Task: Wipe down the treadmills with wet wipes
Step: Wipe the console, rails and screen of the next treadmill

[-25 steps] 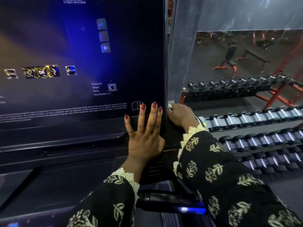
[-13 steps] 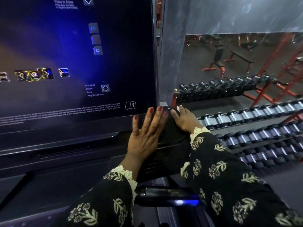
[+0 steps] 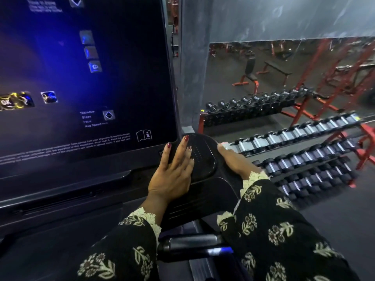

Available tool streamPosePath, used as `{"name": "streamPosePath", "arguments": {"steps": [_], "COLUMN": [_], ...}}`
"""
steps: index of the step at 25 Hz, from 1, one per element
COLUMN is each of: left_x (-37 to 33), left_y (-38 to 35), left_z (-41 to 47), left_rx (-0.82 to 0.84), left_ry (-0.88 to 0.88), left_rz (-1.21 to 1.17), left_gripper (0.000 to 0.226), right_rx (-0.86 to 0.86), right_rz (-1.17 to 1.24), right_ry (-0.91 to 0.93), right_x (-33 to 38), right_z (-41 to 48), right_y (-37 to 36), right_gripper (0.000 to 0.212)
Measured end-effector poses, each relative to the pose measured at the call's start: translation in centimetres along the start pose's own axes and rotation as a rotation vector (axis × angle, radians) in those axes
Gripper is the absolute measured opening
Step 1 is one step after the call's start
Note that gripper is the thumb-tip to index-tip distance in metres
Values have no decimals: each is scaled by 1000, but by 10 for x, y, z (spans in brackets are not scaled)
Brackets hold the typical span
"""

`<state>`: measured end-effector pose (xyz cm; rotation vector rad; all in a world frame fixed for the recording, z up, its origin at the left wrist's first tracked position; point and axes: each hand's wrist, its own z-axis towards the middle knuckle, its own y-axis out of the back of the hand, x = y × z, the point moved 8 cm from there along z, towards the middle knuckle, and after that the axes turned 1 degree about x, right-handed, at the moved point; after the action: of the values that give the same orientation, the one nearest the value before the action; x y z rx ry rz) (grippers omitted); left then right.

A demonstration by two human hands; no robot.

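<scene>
dim room | blue glow from console screen point(image 3: 87, 78) | edges warped

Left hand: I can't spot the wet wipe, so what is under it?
The left hand lies flat on the treadmill's black oval side pad, fingers straight. No wipe edge shows around it; whatever is beneath the palm is covered.

Dumbbell racks point(image 3: 300, 151) right of treadmill console point(image 3: 85, 82)

The person wears black sleeves point(image 3: 125, 254) printed with cream flowers and leaves, edged with cream lace cuffs point(image 3: 148, 218). The left hand point(image 3: 172, 175) has dark red nails point(image 3: 186, 138).
</scene>
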<state>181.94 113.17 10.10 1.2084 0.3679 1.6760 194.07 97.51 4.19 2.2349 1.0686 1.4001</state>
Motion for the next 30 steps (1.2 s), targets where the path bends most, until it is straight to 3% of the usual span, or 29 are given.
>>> {"name": "streamPosePath", "arguments": {"steps": [4,8,11,17,22,30], "left_x": [0,-3,-5,-4,-2,-2], "left_y": [3,1,-6,-7,-4,-6], "left_z": [2,0,-1,0,0,-3], "left_rx": [-29,-39,2,22,41,98], "left_ry": [0,-54,-72,-71,-73,-80], "left_rz": [-4,-47,-79,-113,-131,-157], "left_gripper": [47,46,48,47,48,50], "right_rx": [-214,-332,-277,-415,-383,-380], "right_rz": [-238,-509,-631,-576,-560,-718], "right_ry": [67,286,421,406,388,178], "right_x": [-12,34,55,17,19,-2], "right_z": [-27,-28,-22,-97,-114,-97], "right_y": [-6,-25,-31,-48,-79,-47], "right_gripper": [75,80,73,76,67,89]}}
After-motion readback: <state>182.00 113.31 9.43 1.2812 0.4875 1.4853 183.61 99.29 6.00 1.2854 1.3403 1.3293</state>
